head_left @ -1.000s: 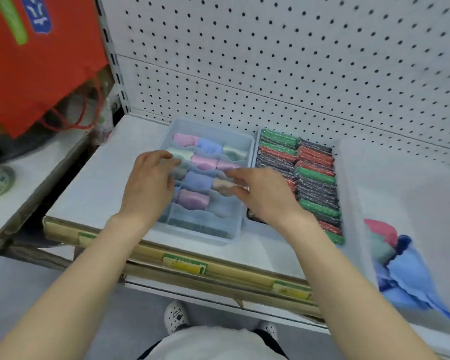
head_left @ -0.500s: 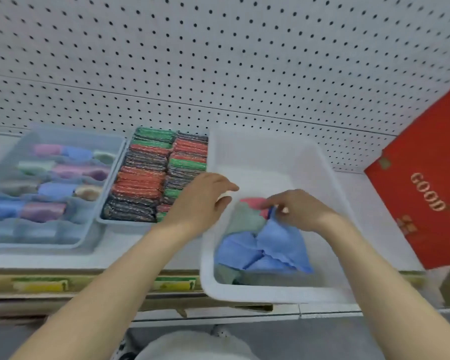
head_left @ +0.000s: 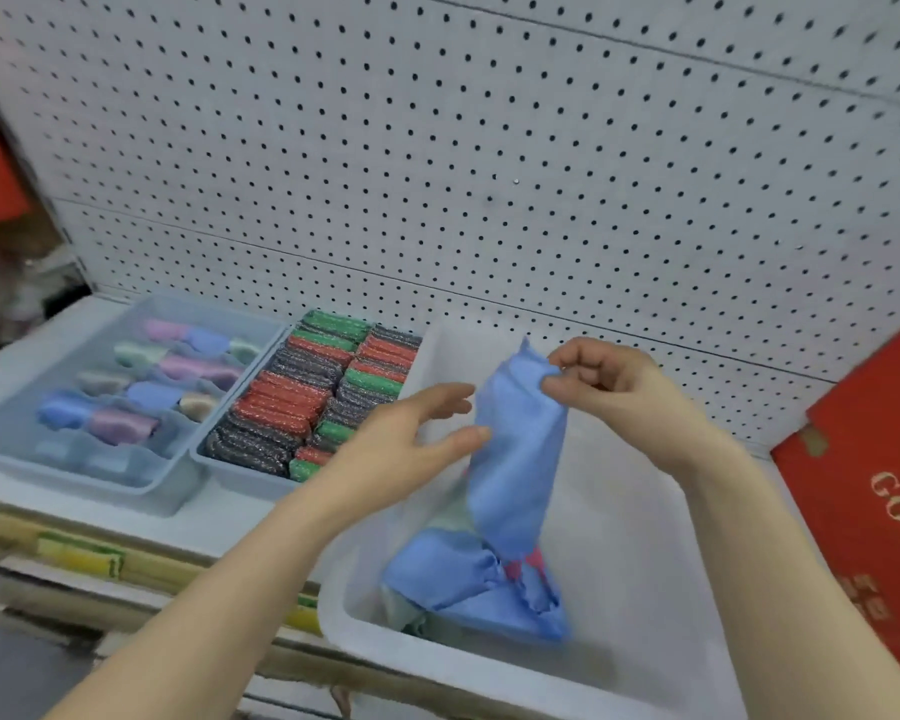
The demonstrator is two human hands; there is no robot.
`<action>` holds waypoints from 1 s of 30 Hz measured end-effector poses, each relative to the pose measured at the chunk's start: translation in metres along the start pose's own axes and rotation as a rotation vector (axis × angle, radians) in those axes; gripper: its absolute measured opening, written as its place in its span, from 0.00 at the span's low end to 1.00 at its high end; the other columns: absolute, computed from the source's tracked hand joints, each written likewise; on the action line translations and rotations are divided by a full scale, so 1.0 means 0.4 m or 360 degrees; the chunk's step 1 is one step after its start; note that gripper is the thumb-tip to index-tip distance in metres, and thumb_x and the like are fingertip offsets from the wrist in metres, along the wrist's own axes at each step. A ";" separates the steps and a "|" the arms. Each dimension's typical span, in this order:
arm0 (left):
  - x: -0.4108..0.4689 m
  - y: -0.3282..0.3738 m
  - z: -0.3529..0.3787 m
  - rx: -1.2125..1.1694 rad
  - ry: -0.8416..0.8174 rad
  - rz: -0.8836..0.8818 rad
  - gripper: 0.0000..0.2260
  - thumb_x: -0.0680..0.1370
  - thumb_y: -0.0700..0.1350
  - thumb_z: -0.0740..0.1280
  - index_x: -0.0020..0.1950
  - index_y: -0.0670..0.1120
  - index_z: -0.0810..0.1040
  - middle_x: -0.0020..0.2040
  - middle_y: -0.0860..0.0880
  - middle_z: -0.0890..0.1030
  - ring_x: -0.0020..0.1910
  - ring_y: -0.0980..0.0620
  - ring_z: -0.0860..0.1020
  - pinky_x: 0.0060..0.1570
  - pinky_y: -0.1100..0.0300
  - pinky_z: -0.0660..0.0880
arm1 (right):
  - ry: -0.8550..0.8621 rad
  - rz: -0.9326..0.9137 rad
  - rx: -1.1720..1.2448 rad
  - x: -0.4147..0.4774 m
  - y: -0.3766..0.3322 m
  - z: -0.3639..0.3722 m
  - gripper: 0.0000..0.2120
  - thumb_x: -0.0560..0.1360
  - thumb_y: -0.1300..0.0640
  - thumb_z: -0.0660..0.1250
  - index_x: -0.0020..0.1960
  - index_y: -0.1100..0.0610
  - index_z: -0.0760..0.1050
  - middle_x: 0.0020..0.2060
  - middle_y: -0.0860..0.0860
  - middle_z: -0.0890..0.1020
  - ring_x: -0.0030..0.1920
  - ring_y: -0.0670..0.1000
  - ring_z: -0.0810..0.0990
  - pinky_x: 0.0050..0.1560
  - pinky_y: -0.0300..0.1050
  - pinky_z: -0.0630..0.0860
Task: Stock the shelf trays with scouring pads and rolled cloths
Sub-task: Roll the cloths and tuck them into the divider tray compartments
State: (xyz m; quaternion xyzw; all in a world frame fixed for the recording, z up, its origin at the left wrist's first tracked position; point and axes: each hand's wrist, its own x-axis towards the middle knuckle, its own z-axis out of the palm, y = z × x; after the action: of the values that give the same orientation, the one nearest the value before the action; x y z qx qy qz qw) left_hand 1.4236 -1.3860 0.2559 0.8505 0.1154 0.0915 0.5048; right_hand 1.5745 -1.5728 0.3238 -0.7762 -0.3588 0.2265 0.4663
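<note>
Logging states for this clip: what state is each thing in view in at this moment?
Blue cloth: unrolled, hanging, lower end in the bin.
Right hand: pinches the cloth's top corner.
Left hand: open, at the cloth's left edge.
Bin: holds loose cloths.
Cloth tray: holds rolled cloths.
Pad tray: packed with pads.

Your cloth [head_left: 520,439] is plain blue; scouring pads [head_left: 302,407] sparkly red, green, black; rolled cloths [head_left: 188,365] pastel pink, blue, green; pegboard [head_left: 489,148] white, black-dotted.
</note>
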 end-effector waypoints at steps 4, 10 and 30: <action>0.050 0.058 0.013 -0.0441 0.0117 -0.0049 0.28 0.71 0.57 0.73 0.69 0.54 0.71 0.64 0.54 0.78 0.61 0.62 0.76 0.64 0.59 0.72 | 0.0062 -0.0129 0.0173 -0.008 -0.041 0.007 0.03 0.78 0.62 0.68 0.46 0.56 0.77 0.32 0.49 0.73 0.39 0.49 0.68 0.40 0.33 0.67; 0.101 0.124 -0.024 -0.0484 -0.0105 -0.0003 0.25 0.76 0.59 0.69 0.69 0.48 0.73 0.63 0.54 0.80 0.62 0.61 0.76 0.62 0.60 0.71 | -0.0091 -0.0250 0.0372 -0.035 -0.060 -0.004 0.02 0.78 0.62 0.68 0.50 0.58 0.78 0.41 0.57 0.77 0.44 0.49 0.77 0.50 0.37 0.73; 0.093 0.202 -0.074 -0.0364 0.0133 0.0234 0.19 0.75 0.56 0.62 0.44 0.41 0.79 0.38 0.45 0.74 0.38 0.51 0.69 0.41 0.55 0.65 | 0.0314 -0.0391 0.0342 -0.036 -0.107 0.010 0.05 0.70 0.61 0.76 0.41 0.58 0.79 0.55 0.48 0.82 0.49 0.54 0.81 0.57 0.52 0.77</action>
State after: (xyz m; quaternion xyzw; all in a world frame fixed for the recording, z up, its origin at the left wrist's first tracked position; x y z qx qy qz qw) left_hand 1.4595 -1.3881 0.3425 0.7892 0.0624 0.1762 0.5850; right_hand 1.5479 -1.5685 0.3602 -0.6907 -0.3772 0.1278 0.6035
